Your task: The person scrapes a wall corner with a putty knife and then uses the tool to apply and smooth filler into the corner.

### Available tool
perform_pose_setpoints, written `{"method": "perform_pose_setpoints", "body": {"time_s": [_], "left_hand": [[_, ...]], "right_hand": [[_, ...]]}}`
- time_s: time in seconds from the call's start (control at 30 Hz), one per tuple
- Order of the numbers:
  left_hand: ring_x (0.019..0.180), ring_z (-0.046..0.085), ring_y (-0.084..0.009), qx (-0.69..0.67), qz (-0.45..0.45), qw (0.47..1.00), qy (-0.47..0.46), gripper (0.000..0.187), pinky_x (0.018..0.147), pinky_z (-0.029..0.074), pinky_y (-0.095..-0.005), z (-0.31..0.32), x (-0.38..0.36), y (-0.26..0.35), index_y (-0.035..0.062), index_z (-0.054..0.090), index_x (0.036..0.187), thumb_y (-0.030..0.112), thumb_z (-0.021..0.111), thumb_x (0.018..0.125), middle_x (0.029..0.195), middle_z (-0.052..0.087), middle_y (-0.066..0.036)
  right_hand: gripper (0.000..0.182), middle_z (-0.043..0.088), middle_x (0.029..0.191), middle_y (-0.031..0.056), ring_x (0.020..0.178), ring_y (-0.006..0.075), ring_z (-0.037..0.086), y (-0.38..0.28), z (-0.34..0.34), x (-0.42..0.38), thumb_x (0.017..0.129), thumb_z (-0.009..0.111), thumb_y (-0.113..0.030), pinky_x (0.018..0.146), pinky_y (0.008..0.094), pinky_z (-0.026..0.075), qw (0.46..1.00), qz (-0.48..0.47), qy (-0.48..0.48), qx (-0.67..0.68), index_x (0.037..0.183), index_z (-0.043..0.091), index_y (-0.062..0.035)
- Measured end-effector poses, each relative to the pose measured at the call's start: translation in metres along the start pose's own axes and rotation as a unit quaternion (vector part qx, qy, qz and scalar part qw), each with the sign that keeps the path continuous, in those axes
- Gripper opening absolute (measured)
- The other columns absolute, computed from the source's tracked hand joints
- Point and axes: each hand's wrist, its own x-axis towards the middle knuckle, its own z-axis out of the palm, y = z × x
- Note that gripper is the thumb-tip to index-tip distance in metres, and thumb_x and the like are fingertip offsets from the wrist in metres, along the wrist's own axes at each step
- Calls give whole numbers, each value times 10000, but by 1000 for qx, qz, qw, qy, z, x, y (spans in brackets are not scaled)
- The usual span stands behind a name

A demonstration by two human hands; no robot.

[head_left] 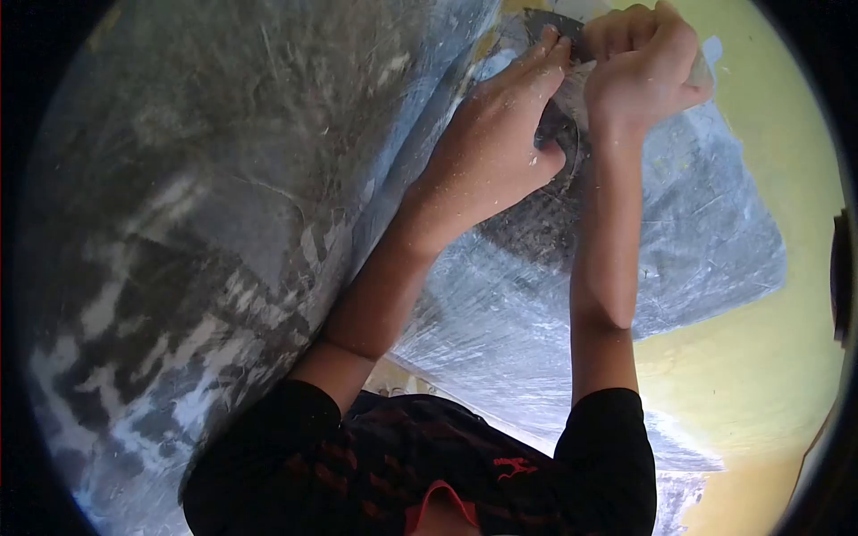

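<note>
Near the top of the view my right hand [636, 76] is closed in a fist around what looks like a scraper. Its dark, flat blade [556, 21] sticks out to the left, against the wall; most of the handle is hidden by my fingers. My left hand [500, 143] has its fingers stretched out, the fingertips at the blade and the thumb apart. Both hands carry pale flecks. Under them lies a grey patched wall surface [706, 214] with a rough, dark area [536, 219] below my left hand.
A mottled grey surface [206, 214] with whitish scuffs fills the left side and meets the patched wall along a corner line. Yellow-green painted wall [760, 357] borders the grey patch on the right. A dark brown object [840, 277] sits at the far right edge.
</note>
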Motion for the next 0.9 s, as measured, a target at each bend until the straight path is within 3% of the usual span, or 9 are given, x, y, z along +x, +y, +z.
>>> {"method": "perform_pose_setpoints", "body": {"time_s": [0.23, 0.3, 0.47, 0.57, 0.63, 0.67, 0.7, 0.77, 0.9], "left_hand": [[1450, 506, -454, 1, -7, 1000, -6, 834, 1165, 487, -452, -1, 1, -3, -74, 457, 1554, -21, 760, 778, 1630, 428, -322], [1526, 458, -384, -72, -19, 997, -16, 862, 1230, 424, -434, 3, 5, 2, -18, 481, 1577, 1, 793, 774, 1661, 441, -254], [1518, 465, -390, -32, -31, 999, 3, 867, 1216, 439, -439, 1, 0, -7, -9, 475, 1581, -2, 795, 775, 1651, 461, -242], [1484, 482, -422, -97, -19, 995, -8, 817, 1183, 477, -444, 3, 2, -7, -56, 488, 1546, -52, 743, 769, 1641, 431, -293], [1490, 475, -421, -41, -12, 999, -10, 809, 1186, 477, -440, 2, 0, -8, -60, 490, 1540, -44, 749, 774, 1640, 431, -295], [1501, 467, -415, -14, -27, 999, -29, 816, 1195, 473, -437, -3, 1, -4, -59, 486, 1542, -27, 768, 777, 1647, 428, -286], [1501, 467, -415, -18, -29, 999, -35, 816, 1195, 473, -437, 0, -1, -3, -59, 486, 1542, -27, 768, 777, 1647, 428, -286], [1512, 462, -402, -32, 1, 999, -8, 823, 1207, 462, -446, 8, 4, -6, -49, 481, 1552, 0, 785, 789, 1656, 420, -281], [1521, 454, -401, -13, 13, 1000, 2, 831, 1219, 450, -459, 9, 6, -9, -45, 474, 1560, 22, 799, 798, 1653, 421, -287]], "right_hand": [[409, 383, 546, 28, 455, 113, 320, 4, -2, -2, 1000, 477, -45, 419, 322, 279, 999, 27, -23, 14, 610, 355, -72], [410, 370, 547, 20, 456, 108, 309, -9, -3, 3, 997, 473, -48, 418, 323, 268, 996, 59, -11, 64, 612, 335, -84], [421, 331, 546, -6, 450, 103, 279, 4, 2, -6, 991, 484, -62, 416, 320, 247, 999, -13, -27, 25, 606, 319, -97], [408, 393, 542, 13, 447, 106, 323, 2, -9, 10, 992, 480, -30, 405, 312, 274, 986, 68, -24, 153, 605, 358, -68], [369, 471, 568, 43, 471, 111, 419, -1, -4, -2, 983, 477, 13, 422, 310, 343, 984, -136, -106, -44, 621, 418, -32], [363, 614, 663, 117, 564, 175, 604, -5, -11, 10, 1035, 506, -21, 508, 345, 513, 960, -154, -165, -165, 674, 479, 6], [363, 614, 663, 117, 564, 175, 604, -6, -12, 12, 1035, 506, -21, 508, 345, 513, 960, -150, -162, -171, 674, 479, 6], [430, 396, 560, -51, 447, 70, 303, -10, -4, 22, 1057, 595, -261, 401, 279, 288, 992, -46, -119, 2, 670, 433, -171], [411, 398, 573, -51, 457, 56, 309, -13, 6, 34, 1052, 581, -216, 402, 282, 278, 992, 2, -121, 34, 673, 431, -168]]}}
